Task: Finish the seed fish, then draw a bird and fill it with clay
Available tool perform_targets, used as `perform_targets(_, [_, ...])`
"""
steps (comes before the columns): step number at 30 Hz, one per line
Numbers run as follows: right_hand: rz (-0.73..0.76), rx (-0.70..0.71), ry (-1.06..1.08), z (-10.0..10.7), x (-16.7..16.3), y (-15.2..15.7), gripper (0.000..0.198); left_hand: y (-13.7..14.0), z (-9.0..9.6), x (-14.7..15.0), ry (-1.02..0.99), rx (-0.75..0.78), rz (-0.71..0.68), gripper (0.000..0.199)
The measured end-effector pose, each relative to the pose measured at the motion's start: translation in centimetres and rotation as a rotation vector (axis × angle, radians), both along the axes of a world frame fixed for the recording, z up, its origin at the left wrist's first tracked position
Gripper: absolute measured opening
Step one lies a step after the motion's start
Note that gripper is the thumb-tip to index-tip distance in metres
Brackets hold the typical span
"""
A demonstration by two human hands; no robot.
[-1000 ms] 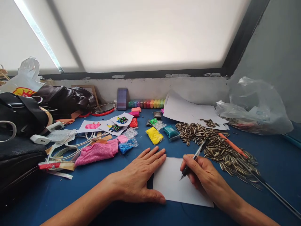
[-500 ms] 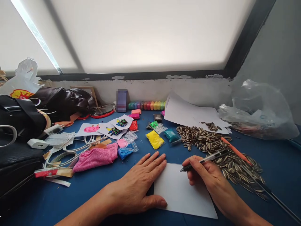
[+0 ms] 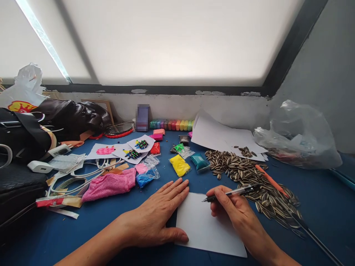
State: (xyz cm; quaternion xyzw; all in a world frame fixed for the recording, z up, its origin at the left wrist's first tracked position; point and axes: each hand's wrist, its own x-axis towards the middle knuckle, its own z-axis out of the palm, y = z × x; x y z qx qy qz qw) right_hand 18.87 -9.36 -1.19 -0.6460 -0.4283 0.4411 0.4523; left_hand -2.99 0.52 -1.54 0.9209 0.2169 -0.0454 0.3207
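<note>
A white sheet of paper (image 3: 205, 229) lies on the blue table in front of me. My left hand (image 3: 158, 214) rests flat across its left edge, fingers stretched out and thumb on the sheet. Between the thumb and fingers of my right hand (image 3: 235, 210) is a black-and-clear pen (image 3: 238, 190), its tip pointing left above the upper part of the sheet. I see no marks on the paper; whether the tip touches it I cannot tell. Just beyond the right hand spreads a heap of striped sunflower seeds (image 3: 235, 164).
An orange stick (image 3: 271, 181) and another pen (image 3: 318, 238) lie by the seeds. Yellow (image 3: 179, 165) and teal (image 3: 199, 162) clay packets sit beyond the paper. At left are a pink cloth (image 3: 111, 184), white cables and decorated paper pieces (image 3: 133, 154). A plastic bag (image 3: 302, 140) stands right.
The whole scene has shifted slightly left in the view. Both hands, the pen and the paper keep nearly the same places relative to one another.
</note>
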Motion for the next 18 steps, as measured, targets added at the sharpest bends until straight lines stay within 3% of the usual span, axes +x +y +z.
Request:
perform_targets(11, [0.125, 0.014, 0.008, -0.8, -0.5, -0.2, 0.043, 0.0, 1.0, 0.4, 0.032, 0.012, 0.005, 0.103])
perform_targets(18, [0.246, 0.001, -0.120, 0.0, -1.4, 0.4, 0.036, 0.0, 1.0, 0.5, 0.047, 0.005, 0.019, 0.106])
